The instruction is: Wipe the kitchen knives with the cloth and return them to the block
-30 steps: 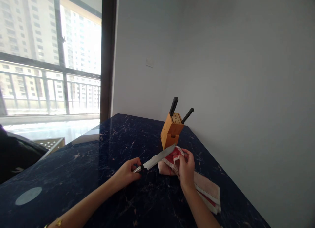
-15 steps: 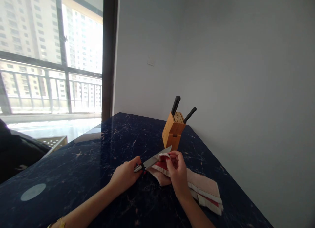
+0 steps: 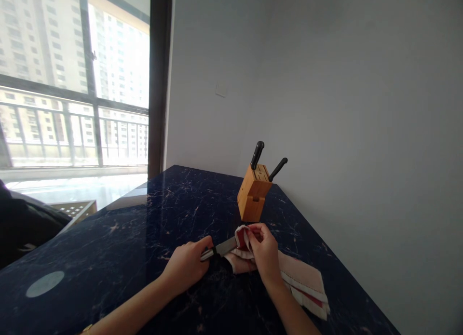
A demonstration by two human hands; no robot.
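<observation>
My left hand point(image 3: 188, 263) is closed around the handle of a kitchen knife point(image 3: 225, 246), whose blade points to the right and away from me. A pink, white-edged cloth point(image 3: 302, 272) with red inner layers lies on the table, its left end lifted. Pinched in my right hand point(image 3: 265, 253), that raised part is folded over the front of the blade and hides the tip. The rest of the cloth stretches out under and to the right of my right wrist.
Beyond my hands stands a wooden knife block point(image 3: 253, 195) with two black-handled knives point(image 3: 257, 154) in it. The dark blue marbled table point(image 3: 173, 205) carries a pale round patch point(image 3: 45, 284) at left. A black item point(image 3: 25, 224) sits past its left edge, near the window.
The cloth now wraps over the knife's tip, which showed bare before. The blade has dipped slightly, and both hands have shifted a little to the right.
</observation>
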